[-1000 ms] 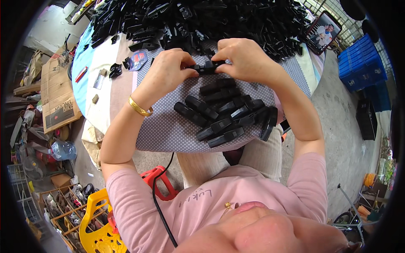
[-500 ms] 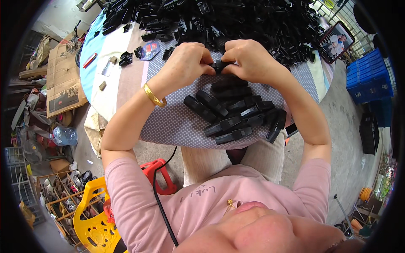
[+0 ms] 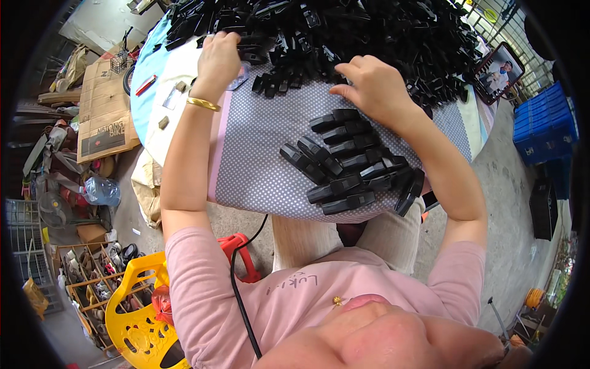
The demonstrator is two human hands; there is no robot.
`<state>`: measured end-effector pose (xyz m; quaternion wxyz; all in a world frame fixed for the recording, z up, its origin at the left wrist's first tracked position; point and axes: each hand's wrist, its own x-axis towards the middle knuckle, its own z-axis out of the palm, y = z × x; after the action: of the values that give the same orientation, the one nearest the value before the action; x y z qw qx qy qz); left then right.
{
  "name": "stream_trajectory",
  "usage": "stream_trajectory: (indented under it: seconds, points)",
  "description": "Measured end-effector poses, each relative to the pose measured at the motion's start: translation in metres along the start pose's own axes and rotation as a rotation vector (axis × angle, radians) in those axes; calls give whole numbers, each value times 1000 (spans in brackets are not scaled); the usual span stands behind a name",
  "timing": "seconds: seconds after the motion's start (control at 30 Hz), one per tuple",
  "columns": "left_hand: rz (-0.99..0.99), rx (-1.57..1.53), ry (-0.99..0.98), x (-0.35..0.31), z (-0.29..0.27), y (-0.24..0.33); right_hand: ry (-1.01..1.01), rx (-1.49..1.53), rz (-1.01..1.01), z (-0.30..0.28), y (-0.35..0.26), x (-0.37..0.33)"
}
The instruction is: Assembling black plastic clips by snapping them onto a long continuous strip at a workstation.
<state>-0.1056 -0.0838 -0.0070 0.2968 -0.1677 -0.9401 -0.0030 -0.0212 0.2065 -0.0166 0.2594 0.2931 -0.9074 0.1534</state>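
- Head view, and the hands are well apart here, each working its own side of the table point(image 3: 258, 144);
- the left hand point(image 3: 219, 60), gold bracelet point(image 3: 203, 104) at its wrist, is up at the left part of a big heap of black plastic parts point(image 3: 375, 31); its fingertips are in among the black pieces, and I cannot tell whether they have closed on one;
- over to the right hand point(image 3: 376, 89), palm down in front of the heap, thumb and forefinger parted, fingers loosely bent;
- between the two hands lie small loose black pieces point(image 3: 279, 84), right along the near edge of the heap;
- nearer the lap, what a cluster: black oblong parts point(image 3: 345, 132) on the dotted cloth, just below the right hand, several side by side, two slanting at the left; a lone black piece point(image 3: 409, 192) sits at the table's near edge, on the right;
- out on the left of the cloth, a red stick-like item point(image 3: 146, 85) and a small brownish block point(image 3: 163, 122);
- far right, a phone point(image 3: 499, 74) props upright beside the heap, screen lit; beyond it, blue crates point(image 3: 544, 123) on the floor
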Motion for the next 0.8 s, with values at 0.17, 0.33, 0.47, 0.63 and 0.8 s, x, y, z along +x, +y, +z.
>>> stream_trajectory:
  seconds: [0.17, 0.33, 0.47, 0.63, 0.8]
  points:
    - [-222, -43, -315, 8, 1, -1, -122, 63, -4, -1, -4, -2]
    - [-240, -104, -338, 10, -8, 8, -107, 292, -16, -2, 5, -7]
    - [-139, -71, -100, 10, -12, 7, -268, 343, -58, -10, 1, -6]
    - [-50, -346, 155, 2, -44, 53, -87, 420, 28, -17, -3, -1]
    - [443, -815, -215, -28, -44, 119, 168, 620, 201, -19, 17, 3]
